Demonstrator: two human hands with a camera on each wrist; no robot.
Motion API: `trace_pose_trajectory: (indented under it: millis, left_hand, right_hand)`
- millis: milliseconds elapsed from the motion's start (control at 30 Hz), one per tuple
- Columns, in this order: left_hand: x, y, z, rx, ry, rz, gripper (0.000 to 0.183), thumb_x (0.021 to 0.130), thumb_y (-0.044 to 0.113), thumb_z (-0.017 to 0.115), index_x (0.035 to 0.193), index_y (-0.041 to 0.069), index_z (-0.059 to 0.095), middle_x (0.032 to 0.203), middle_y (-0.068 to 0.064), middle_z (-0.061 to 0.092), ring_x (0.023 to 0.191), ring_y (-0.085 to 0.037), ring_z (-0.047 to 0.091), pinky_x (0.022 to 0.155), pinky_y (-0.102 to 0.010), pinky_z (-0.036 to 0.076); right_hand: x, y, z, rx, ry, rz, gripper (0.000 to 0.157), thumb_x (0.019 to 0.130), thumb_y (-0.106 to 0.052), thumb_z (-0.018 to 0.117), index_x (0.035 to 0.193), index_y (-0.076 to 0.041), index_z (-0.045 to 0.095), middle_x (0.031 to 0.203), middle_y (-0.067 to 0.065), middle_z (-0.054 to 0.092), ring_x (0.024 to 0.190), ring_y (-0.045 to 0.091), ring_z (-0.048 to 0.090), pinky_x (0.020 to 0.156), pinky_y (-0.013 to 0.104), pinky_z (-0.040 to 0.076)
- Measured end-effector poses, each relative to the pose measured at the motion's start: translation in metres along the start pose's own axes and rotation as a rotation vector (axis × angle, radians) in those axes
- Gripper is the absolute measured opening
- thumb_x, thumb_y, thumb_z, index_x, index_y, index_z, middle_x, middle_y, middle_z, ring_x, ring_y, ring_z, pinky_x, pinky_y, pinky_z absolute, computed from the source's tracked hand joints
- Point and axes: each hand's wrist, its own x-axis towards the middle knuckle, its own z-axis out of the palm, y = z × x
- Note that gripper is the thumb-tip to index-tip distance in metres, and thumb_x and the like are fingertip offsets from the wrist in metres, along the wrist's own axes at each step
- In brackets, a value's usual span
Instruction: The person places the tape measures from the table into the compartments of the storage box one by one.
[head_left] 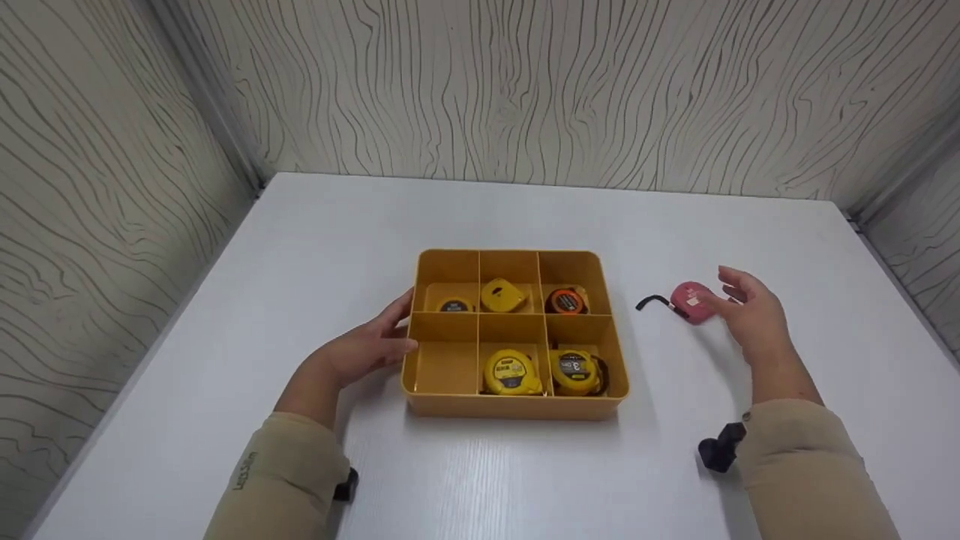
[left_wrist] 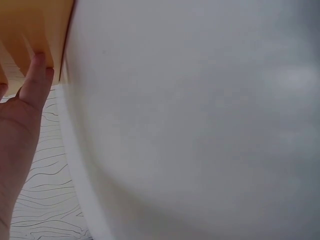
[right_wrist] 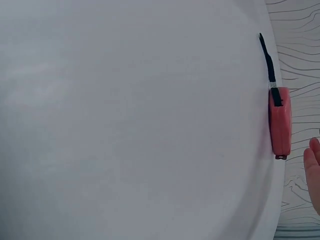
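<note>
A yellow-orange divided box (head_left: pixel 517 407) stands on the white table, with tape measures in its compartments. My left hand (head_left: pixel 373 349) rests against the box's left side, its fingers fairly straight along the outer wall, as the left wrist view also shows. To the right of the box lies a pink tape measure (head_left: pixel 692 301) with a black wrist strap (head_left: pixel 654 298). My right hand (head_left: pixel 752 315) is just right of it, fingers spread and thumb toward it. In the right wrist view a small gap separates the fingertips (right_wrist: pixel 311 159) from the pink tape measure.
Yellow tape measures (head_left: pixel 512 373) and an orange-black one (head_left: pixel 567 301) sit in the box. The front left compartment (head_left: pixel 447 367) holds nothing visible. Wood-patterned panels (head_left: pixel 510 90) rise behind and beside the table. Black devices (head_left: pixel 721 448) are strapped at both wrists.
</note>
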Motion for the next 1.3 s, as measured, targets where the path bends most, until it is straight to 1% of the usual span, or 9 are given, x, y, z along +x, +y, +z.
trace_pose_trajectory:
  millis: [133,333,533,667,800,933,1033,1133,1300]
  left_hand:
    - [0.0,0.001,0.0,0.006,0.004,-0.003,0.08,0.078,0.033,0.07,0.135,0.058,0.02,0.145,0.023,0.021,0.135,-0.013,0.024,0.106,-0.043,0.028]
    - [-0.002,0.002,0.002,0.031,0.015,-0.009,0.083,0.074,0.037,0.073,0.134,0.059,0.02,0.146,0.023,0.021,0.135,-0.013,0.024,0.106,-0.044,0.028]
    - [-0.001,0.001,0.002,0.007,-0.003,0.001,0.085,0.073,0.036,0.074,0.136,0.057,0.019,0.146,0.022,0.021,0.135,-0.014,0.026,0.106,-0.044,0.029]
    - [-0.001,0.001,0.001,0.017,0.008,-0.009,0.084,0.074,0.035,0.073,0.135,0.058,0.019,0.145,0.023,0.022,0.135,-0.013,0.027,0.106,-0.044,0.029]
    - [0.0,0.0,0.001,0.022,0.023,-0.017,0.083,0.076,0.033,0.072,0.134,0.059,0.02,0.145,0.023,0.022,0.135,-0.014,0.026,0.106,-0.045,0.029]
    - [-0.001,0.001,0.002,0.02,0.022,-0.013,0.082,0.076,0.034,0.072,0.134,0.059,0.02,0.146,0.022,0.021,0.136,-0.015,0.024,0.106,-0.045,0.027]
    - [-0.001,0.0,0.002,0.017,0.015,-0.015,0.083,0.075,0.035,0.072,0.134,0.06,0.02,0.146,0.023,0.02,0.136,-0.015,0.023,0.107,-0.045,0.026]
    - [-0.001,0.0,0.002,0.019,0.01,-0.014,0.084,0.075,0.035,0.073,0.134,0.059,0.019,0.146,0.023,0.019,0.137,-0.015,0.021,0.107,-0.046,0.026]
    - [0.0,0.0,0.001,0.039,0.015,-0.018,0.082,0.076,0.036,0.071,0.134,0.059,0.018,0.146,0.024,0.019,0.136,-0.014,0.022,0.107,-0.045,0.027]
  right_hand:
    - [0.003,0.01,0.003,0.029,-0.014,0.025,0.079,0.085,-0.042,0.061,0.146,-0.014,0.02,0.151,0.011,0.019,0.137,0.031,0.016,0.106,0.048,0.025]
    - [0.005,0.021,0.007,0.026,-0.03,0.049,0.079,0.087,-0.041,0.059,0.147,-0.016,0.015,0.151,0.013,0.016,0.137,0.033,0.016,0.106,0.048,0.025]
    - [0.006,0.028,0.009,-0.042,-0.036,0.051,0.088,0.084,-0.044,0.061,0.148,-0.013,0.01,0.149,0.017,0.019,0.135,0.036,0.018,0.105,0.05,0.027]
    - [0.007,0.028,0.011,-0.103,-0.05,0.052,0.092,0.082,-0.043,0.064,0.148,-0.011,0.008,0.149,0.019,0.016,0.136,0.038,0.014,0.106,0.052,0.024]
    - [0.007,0.024,0.014,-0.184,-0.044,0.031,0.091,0.082,-0.041,0.065,0.147,-0.006,0.011,0.147,0.025,0.016,0.134,0.043,0.013,0.104,0.057,0.022]
    - [0.006,0.021,0.017,-0.235,-0.019,0.021,0.088,0.082,-0.04,0.065,0.145,-0.002,0.017,0.144,0.029,0.02,0.131,0.047,0.018,0.102,0.058,0.025]
    - [0.006,0.022,0.017,-0.249,-0.012,0.028,0.087,0.082,-0.04,0.066,0.144,-0.001,0.019,0.143,0.029,0.023,0.129,0.047,0.021,0.101,0.057,0.029]
    - [0.006,0.024,0.016,-0.252,-0.009,0.029,0.087,0.081,-0.039,0.067,0.143,0.0,0.02,0.142,0.029,0.025,0.128,0.047,0.023,0.101,0.056,0.03]
    - [0.006,0.022,0.013,-0.209,-0.014,0.052,0.09,0.08,-0.044,0.066,0.144,-0.003,0.019,0.143,0.028,0.023,0.13,0.046,0.022,0.101,0.054,0.03]
